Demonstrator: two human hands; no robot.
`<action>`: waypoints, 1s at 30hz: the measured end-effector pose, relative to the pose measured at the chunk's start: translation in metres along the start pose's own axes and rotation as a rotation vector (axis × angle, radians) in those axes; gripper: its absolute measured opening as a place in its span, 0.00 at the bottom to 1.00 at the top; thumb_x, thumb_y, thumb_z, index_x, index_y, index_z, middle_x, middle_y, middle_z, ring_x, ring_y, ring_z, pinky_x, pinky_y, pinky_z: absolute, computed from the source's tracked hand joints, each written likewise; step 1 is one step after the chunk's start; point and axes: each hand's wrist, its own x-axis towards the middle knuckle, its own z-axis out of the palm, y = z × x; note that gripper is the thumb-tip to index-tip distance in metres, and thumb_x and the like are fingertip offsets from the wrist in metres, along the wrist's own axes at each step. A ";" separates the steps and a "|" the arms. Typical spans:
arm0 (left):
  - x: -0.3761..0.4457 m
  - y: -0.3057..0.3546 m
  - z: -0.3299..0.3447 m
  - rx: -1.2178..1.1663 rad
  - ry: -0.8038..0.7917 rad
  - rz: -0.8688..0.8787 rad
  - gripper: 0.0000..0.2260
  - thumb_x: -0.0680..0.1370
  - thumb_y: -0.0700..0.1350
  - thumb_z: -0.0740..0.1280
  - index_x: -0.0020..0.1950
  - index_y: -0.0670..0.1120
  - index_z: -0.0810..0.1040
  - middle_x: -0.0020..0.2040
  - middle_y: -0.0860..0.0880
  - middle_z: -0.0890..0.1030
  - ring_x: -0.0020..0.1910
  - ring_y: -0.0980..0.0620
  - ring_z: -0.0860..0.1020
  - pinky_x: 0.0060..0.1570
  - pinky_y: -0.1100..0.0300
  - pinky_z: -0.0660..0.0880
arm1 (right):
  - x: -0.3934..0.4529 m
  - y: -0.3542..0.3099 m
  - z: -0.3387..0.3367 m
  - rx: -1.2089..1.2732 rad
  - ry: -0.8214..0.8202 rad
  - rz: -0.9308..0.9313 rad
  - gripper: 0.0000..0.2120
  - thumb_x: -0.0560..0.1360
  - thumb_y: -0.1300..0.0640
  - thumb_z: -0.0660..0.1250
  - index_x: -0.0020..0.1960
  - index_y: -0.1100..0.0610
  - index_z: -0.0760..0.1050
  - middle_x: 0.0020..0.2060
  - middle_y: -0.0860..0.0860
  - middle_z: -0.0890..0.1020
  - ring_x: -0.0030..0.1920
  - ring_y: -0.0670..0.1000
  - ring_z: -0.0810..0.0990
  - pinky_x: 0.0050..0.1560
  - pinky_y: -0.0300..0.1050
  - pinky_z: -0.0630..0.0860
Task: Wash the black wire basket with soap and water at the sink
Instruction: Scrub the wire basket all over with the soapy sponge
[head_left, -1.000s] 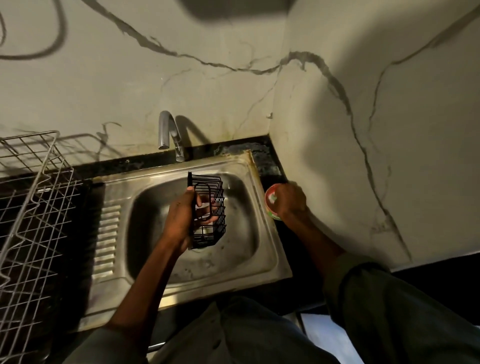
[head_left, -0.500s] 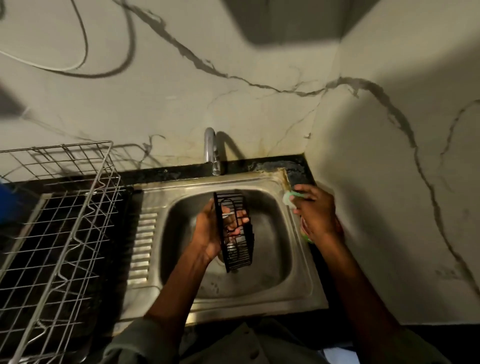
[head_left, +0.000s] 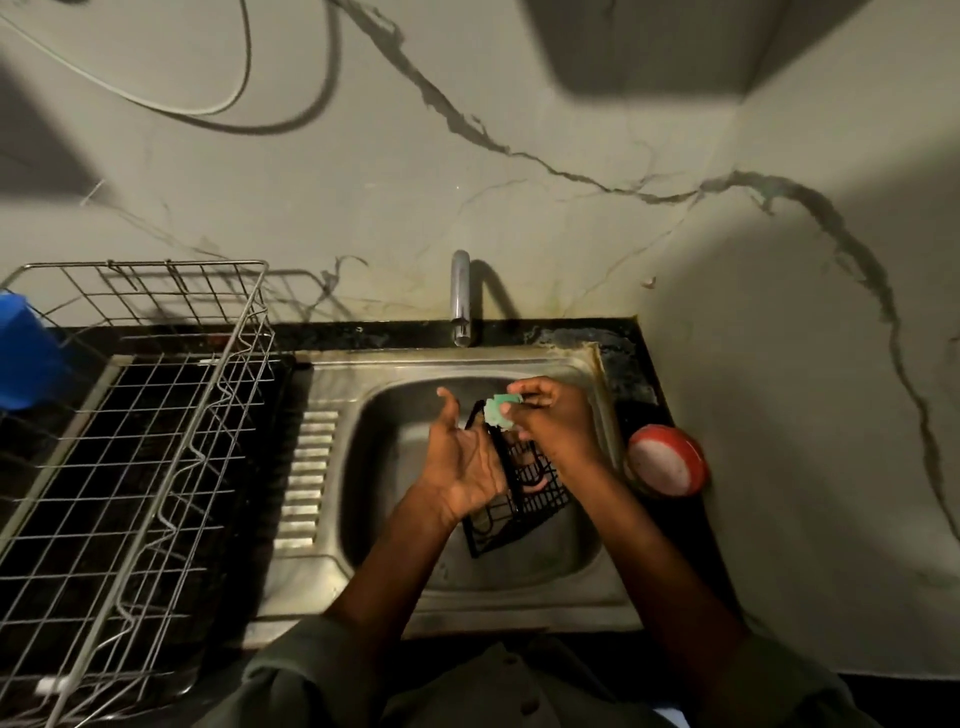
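The black wire basket (head_left: 524, 493) is held tilted over the steel sink (head_left: 395, 566), between my two hands. My left hand (head_left: 462, 460) grips its left side, palm turned up, with the thumb raised. My right hand (head_left: 558, 423) pinches a green scrub pad (head_left: 501, 410) against the basket's upper rim. The tap (head_left: 460, 296) stands behind the basin and no water is seen running from it.
A round red soap tub (head_left: 667, 460) sits on the dark counter right of the sink, close to the marble wall. A large wire dish rack (head_left: 130, 457) fills the left side, with a blue object (head_left: 26, 353) behind it.
My right hand left the red soap tub, picked up the green scrub pad and brought it to the basket's top. The view shifted right and down.
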 end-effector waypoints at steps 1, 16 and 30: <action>0.000 0.002 -0.002 0.021 -0.009 0.005 0.46 0.73 0.80 0.55 0.75 0.46 0.76 0.74 0.35 0.73 0.69 0.33 0.75 0.70 0.33 0.68 | -0.001 0.000 0.002 -0.063 0.010 -0.026 0.11 0.71 0.64 0.77 0.44 0.49 0.82 0.43 0.49 0.87 0.42 0.49 0.87 0.40 0.47 0.84; 0.007 0.004 -0.009 -0.062 -0.133 0.028 0.43 0.72 0.79 0.62 0.69 0.44 0.76 0.67 0.37 0.77 0.65 0.37 0.76 0.60 0.41 0.79 | -0.023 -0.011 0.007 -0.793 -0.085 -0.273 0.10 0.70 0.56 0.75 0.51 0.48 0.86 0.46 0.48 0.87 0.46 0.48 0.85 0.49 0.45 0.83; 0.000 0.002 -0.007 -0.118 -0.290 -0.016 0.52 0.71 0.83 0.54 0.85 0.48 0.57 0.72 0.33 0.75 0.68 0.32 0.76 0.65 0.36 0.74 | -0.034 0.000 -0.012 -0.444 -0.281 -0.184 0.13 0.68 0.64 0.78 0.50 0.52 0.86 0.39 0.44 0.87 0.40 0.43 0.85 0.46 0.48 0.84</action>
